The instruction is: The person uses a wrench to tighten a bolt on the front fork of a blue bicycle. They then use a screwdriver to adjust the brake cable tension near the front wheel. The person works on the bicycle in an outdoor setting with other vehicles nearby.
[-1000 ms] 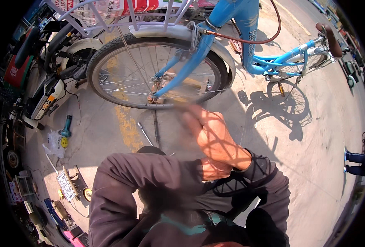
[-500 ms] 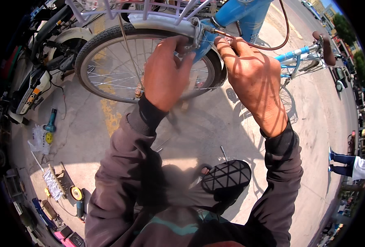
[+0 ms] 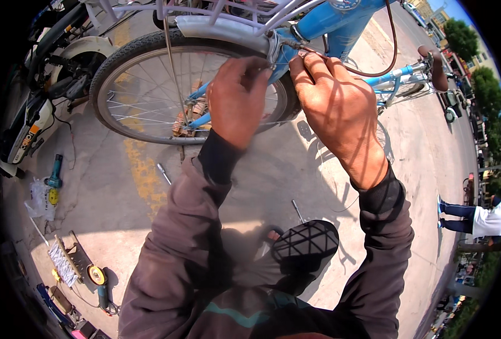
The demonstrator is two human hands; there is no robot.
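Observation:
A blue bicycle [image 3: 318, 25] stands before me, its front wheel [image 3: 97, 93] below a silver mudguard [image 3: 216, 33]. The front brake caliper [image 3: 274, 46] sits at the end of that mudguard. Just under the caliper, my left hand [image 3: 236, 101] is closed, thumb against fingers; what lies in the pinch is too small to make out. My right hand [image 3: 338, 107] pinches near the end of a brown brake cable [image 3: 396, 34], which loops up and away to the right. A thin wire shows between the two hands.
A lilac basket [image 3: 222, 11] overhangs the wheel. Left on the ground lie a teal power drill [image 3: 55, 172], a plastic bag [image 3: 38, 198] and an angle grinder [image 3: 98, 277]. Metal hand tools [image 3: 298, 210] lie near my foot. A scooter [image 3: 36, 130] and a person [image 3: 488, 219] stand farther off.
My left hand has moved right and down, its thumb and fingers now closer together. The right hand keeps its pinch on the cable. The whole view has shifted slightly.

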